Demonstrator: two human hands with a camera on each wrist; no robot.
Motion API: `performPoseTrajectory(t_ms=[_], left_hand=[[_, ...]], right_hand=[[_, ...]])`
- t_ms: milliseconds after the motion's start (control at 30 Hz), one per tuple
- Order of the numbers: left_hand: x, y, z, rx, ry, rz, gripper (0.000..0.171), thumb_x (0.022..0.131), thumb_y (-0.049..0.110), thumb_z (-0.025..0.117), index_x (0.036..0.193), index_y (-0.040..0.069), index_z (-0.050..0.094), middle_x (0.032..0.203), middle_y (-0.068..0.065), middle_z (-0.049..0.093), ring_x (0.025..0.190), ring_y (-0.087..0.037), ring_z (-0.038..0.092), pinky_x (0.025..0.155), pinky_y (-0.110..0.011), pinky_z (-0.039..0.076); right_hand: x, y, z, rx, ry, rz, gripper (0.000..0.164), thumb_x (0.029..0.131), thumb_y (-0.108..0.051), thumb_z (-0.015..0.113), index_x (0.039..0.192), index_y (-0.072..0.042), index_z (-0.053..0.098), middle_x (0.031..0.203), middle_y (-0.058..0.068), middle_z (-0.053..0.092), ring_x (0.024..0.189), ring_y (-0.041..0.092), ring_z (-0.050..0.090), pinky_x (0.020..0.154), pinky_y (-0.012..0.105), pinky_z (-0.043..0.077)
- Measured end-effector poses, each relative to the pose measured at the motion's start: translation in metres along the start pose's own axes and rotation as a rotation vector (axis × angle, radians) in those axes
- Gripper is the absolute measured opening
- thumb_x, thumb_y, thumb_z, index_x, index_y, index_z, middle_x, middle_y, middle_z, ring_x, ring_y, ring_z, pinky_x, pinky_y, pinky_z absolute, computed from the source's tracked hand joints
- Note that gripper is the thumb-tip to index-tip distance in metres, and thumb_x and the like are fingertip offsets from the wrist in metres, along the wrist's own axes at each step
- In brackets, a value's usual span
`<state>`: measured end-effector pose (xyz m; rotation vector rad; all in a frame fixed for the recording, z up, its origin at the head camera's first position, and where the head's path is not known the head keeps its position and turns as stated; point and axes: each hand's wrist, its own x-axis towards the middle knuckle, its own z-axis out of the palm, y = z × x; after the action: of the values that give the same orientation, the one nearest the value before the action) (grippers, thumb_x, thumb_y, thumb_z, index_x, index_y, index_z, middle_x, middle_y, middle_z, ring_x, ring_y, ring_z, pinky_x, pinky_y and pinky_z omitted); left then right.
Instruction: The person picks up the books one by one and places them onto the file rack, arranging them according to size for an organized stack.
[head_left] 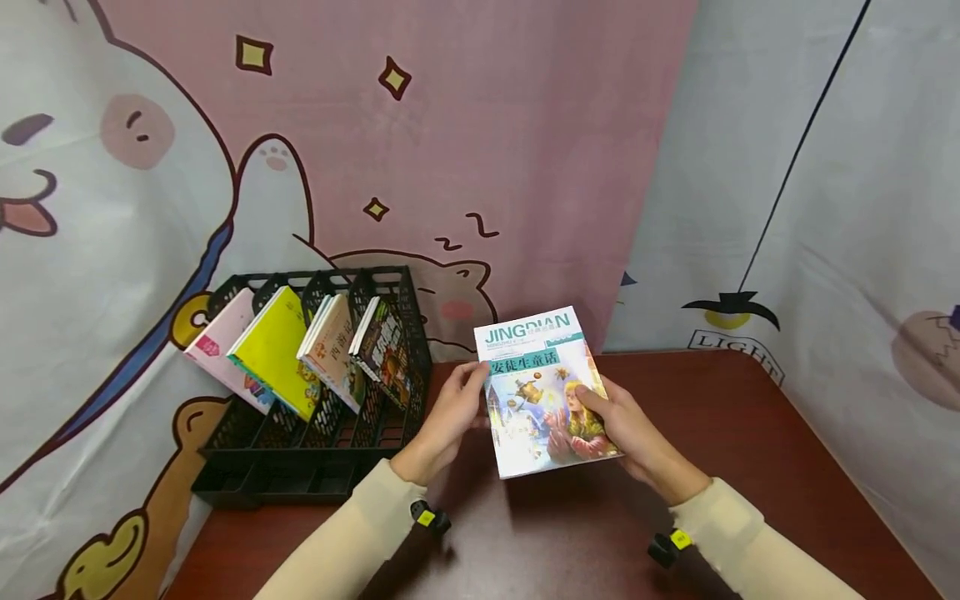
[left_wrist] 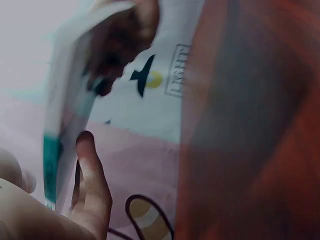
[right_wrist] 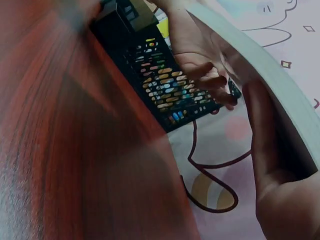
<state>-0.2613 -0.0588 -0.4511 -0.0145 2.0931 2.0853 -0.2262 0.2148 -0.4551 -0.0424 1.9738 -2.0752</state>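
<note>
A paperback book (head_left: 532,417) with a white and teal illustrated cover is held above the table, its front facing up towards me and slightly tilted. My right hand (head_left: 637,429) grips its right edge, thumb on the cover and fingers behind. At the left edge, my left hand (head_left: 450,417) holds the book between thumb and fingers. The left wrist view shows the book's edge (left_wrist: 52,165) running between the left thumb and a finger (left_wrist: 92,170). Seen from the right wrist, the right hand's finger (right_wrist: 260,125) lies along the book's underside, with the left hand (right_wrist: 192,50) beyond.
A black mesh book rack (head_left: 300,467) stands on the table's left side. Its slots hold a pink book (head_left: 232,350), a yellow-green book (head_left: 277,350) and several others leaning. The red-brown table (head_left: 735,467) meets patterned curtains (head_left: 525,150) at the back and right.
</note>
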Motion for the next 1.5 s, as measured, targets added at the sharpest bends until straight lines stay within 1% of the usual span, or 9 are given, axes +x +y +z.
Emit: performPoseTrajectory(t_ms=[133, 267, 533, 700, 800, 1000, 1100, 1300, 1500], left_hand=[[0.015, 0.009, -0.006, -0.097, 0.027, 0.020, 0.060, 0.112, 0.059, 0.058, 0.151, 0.014, 0.053, 0.114, -0.007, 0.073, 0.085, -0.016, 0.075, 0.069, -0.034, 0.062], [0.023, 0.010, -0.007, -0.130, 0.017, 0.027, 0.063, 0.109, 0.063, 0.062, 0.144, 0.011, 0.061, 0.113, -0.006, 0.076, 0.089, -0.015, 0.078, 0.072, -0.034, 0.064], [0.023, 0.012, -0.001, -0.193, -0.057, -0.012, 0.060, 0.096, 0.064, 0.080, 0.127, 0.012, 0.077, 0.109, -0.005, 0.084, 0.092, -0.018, 0.080, 0.082, -0.035, 0.065], [0.022, 0.016, -0.002, -0.257, -0.095, -0.050, 0.056, 0.094, 0.060, 0.084, 0.130, 0.018, 0.078, 0.115, -0.006, 0.086, 0.095, -0.021, 0.082, 0.084, -0.039, 0.066], [0.020, 0.018, -0.002, -0.244, -0.095, -0.045, 0.054, 0.094, 0.057, 0.085, 0.131, 0.018, 0.078, 0.118, -0.007, 0.085, 0.097, -0.023, 0.083, 0.086, -0.039, 0.066], [0.010, 0.020, -0.002, -0.117, 0.007, 0.059, 0.041, 0.094, 0.043, 0.089, 0.124, 0.015, 0.081, 0.112, -0.010, 0.086, 0.092, -0.024, 0.085, 0.080, -0.039, 0.069], [0.005, 0.022, -0.006, -0.090, 0.047, 0.114, 0.038, 0.096, 0.039, 0.088, 0.123, 0.014, 0.081, 0.110, -0.011, 0.086, 0.089, -0.025, 0.085, 0.077, -0.039, 0.069], [-0.004, 0.028, -0.017, -0.074, 0.066, 0.214, 0.034, 0.098, 0.033, 0.087, 0.121, 0.009, 0.081, 0.106, -0.014, 0.086, 0.085, -0.026, 0.085, 0.075, -0.040, 0.070], [-0.020, 0.041, -0.035, -0.042, 0.081, 0.315, 0.032, 0.098, 0.026, 0.086, 0.119, 0.002, 0.081, 0.103, -0.019, 0.085, 0.082, -0.028, 0.085, 0.073, -0.044, 0.070]], right_hand=[[-0.003, 0.001, -0.005, -0.020, -0.074, -0.011, 0.062, 0.117, -0.042, 0.053, 0.161, -0.001, 0.038, 0.109, 0.000, 0.076, 0.092, 0.012, 0.076, 0.079, 0.030, 0.066], [-0.005, 0.003, -0.008, -0.033, -0.125, -0.053, 0.062, 0.117, -0.041, 0.053, 0.159, 0.002, 0.039, 0.110, 0.002, 0.074, 0.093, 0.011, 0.075, 0.080, 0.029, 0.065], [-0.009, 0.000, -0.009, -0.054, -0.162, -0.081, 0.062, 0.117, -0.038, 0.054, 0.162, 0.001, 0.037, 0.116, 0.004, 0.074, 0.098, 0.013, 0.077, 0.083, 0.029, 0.066], [-0.009, -0.004, -0.007, -0.072, -0.182, -0.081, 0.064, 0.117, -0.039, 0.054, 0.164, 0.000, 0.036, 0.122, 0.007, 0.071, 0.103, 0.015, 0.076, 0.087, 0.029, 0.065], [-0.008, -0.005, -0.007, -0.085, -0.180, -0.074, 0.064, 0.117, -0.039, 0.055, 0.165, -0.001, 0.036, 0.123, 0.008, 0.071, 0.104, 0.016, 0.075, 0.088, 0.029, 0.064], [-0.007, 0.001, -0.004, -0.112, -0.175, -0.025, 0.064, 0.116, -0.043, 0.056, 0.165, -0.006, 0.037, 0.124, 0.011, 0.071, 0.104, 0.019, 0.075, 0.087, 0.032, 0.064], [-0.005, 0.005, 0.000, -0.130, -0.174, 0.006, 0.067, 0.114, -0.048, 0.059, 0.165, -0.009, 0.039, 0.126, 0.013, 0.071, 0.105, 0.021, 0.076, 0.088, 0.033, 0.064], [-0.001, 0.014, 0.006, -0.168, -0.202, 0.046, 0.073, 0.113, -0.053, 0.059, 0.167, -0.008, 0.039, 0.129, 0.014, 0.071, 0.106, 0.020, 0.075, 0.088, 0.034, 0.064], [0.003, 0.024, 0.010, -0.178, -0.309, 0.048, 0.068, 0.116, -0.047, 0.057, 0.163, 0.000, 0.045, 0.134, 0.017, 0.072, 0.112, 0.022, 0.077, 0.093, 0.042, 0.067]])
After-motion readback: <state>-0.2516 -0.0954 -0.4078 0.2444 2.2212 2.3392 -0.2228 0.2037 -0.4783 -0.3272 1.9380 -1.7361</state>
